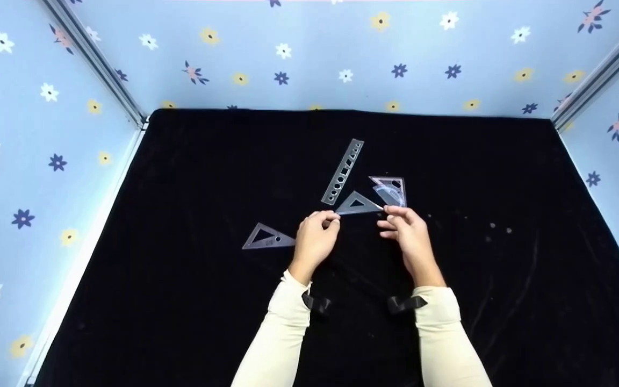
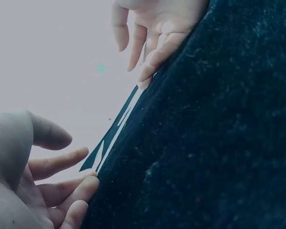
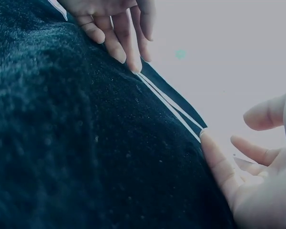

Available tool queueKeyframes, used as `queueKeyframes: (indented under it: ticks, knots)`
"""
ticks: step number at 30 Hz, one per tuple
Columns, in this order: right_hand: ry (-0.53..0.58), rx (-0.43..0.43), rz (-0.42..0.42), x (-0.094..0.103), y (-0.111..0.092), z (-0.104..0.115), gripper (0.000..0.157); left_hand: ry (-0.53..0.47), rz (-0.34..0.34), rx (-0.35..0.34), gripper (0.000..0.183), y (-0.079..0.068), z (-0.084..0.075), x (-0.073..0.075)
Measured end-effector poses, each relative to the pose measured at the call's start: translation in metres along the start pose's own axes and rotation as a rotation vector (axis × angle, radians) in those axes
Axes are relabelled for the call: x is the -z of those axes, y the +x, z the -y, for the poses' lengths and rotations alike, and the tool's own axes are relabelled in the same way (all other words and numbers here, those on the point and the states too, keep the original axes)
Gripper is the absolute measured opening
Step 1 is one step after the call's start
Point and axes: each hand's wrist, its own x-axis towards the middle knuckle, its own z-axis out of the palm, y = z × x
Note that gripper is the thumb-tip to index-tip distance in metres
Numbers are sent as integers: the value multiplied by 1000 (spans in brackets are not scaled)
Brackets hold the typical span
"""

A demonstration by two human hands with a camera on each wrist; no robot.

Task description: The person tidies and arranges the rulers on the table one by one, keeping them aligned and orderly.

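A clear triangular set square [image 1: 346,207] lies on the black cloth between the two hands, its long edge toward the person. My left hand [image 1: 316,239] touches its left corner with the fingertips; in the left wrist view the thumb [image 2: 51,133] stands apart from it. At the opposite corner is my right hand [image 1: 409,236], a fingertip [image 3: 209,140] against the set square and the thumb held away. Left of the left hand lies another clear set square [image 1: 266,244], its right end hidden by that hand.
A clear ruler [image 1: 336,176] with cut-out shapes slants behind the middle set square. Beyond the right hand, a pinkish set square [image 1: 403,187] overlaps a bluish protractor-like piece [image 1: 386,194]. Black cloth [image 1: 191,172] covers the table, with flowered panels [image 1: 315,54] around it.
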Motion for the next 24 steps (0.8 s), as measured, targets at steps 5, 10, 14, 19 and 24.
queueKeyframes:
  ticks: [5,10,14,19,24]
  knots:
    - [24,9,-41,-3,-2,-2,28,-6,-14,-1,18,-2,0,-1]
    - [42,29,-86,-6,-2,-2,26,-24,-19,-17,22,-1,-1,-3]
    - [58,40,-113,-8,-1,-1,24,-30,-22,-32,24,-1,-1,-5]
    - [56,44,-122,-8,0,-1,23,-9,-31,-42,24,-2,-2,-7]
    - [55,57,-125,-7,0,-3,21,-4,-26,-26,24,-4,-3,-7]
